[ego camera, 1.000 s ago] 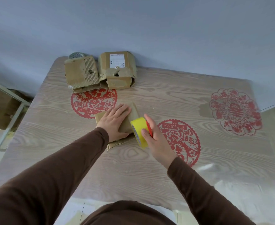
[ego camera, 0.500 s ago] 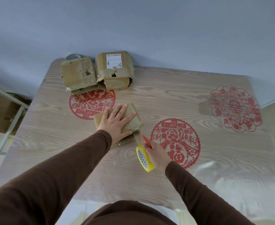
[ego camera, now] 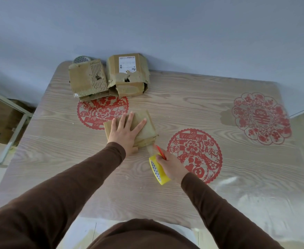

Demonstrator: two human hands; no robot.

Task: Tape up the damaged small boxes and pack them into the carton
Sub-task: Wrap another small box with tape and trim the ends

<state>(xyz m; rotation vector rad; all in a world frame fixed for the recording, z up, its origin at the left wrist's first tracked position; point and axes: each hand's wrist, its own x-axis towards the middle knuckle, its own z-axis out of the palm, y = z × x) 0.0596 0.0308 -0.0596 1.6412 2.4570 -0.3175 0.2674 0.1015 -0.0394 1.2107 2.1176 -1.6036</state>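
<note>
A small flat brown box (ego camera: 146, 127) lies mid-table, and my left hand (ego camera: 125, 132) presses flat on its top with the fingers spread. My right hand (ego camera: 171, 164) grips a yellow roll of tape (ego camera: 158, 169) with a red cutter, just below and right of the box. A clear strip of tape (ego camera: 150, 149) stretches from the roll up to the box's near edge. Two damaged small boxes stand at the far edge: a torn corrugated one (ego camera: 87, 79) on the left and one with a white label and a hole (ego camera: 127, 74) beside it.
The wood-grain table (ego camera: 183, 108) carries red paper-cut decals under a clear cover. A round silver roll (ego camera: 82, 59) peeks out behind the left damaged box. A glass-and-metal shelf (ego camera: 5, 126) stands off the table's left edge. The blue wall runs along the far side.
My right hand has drawn the tape roll from beside the box toward me, pulling out a strip. My left hand has stayed pressed on the box.
</note>
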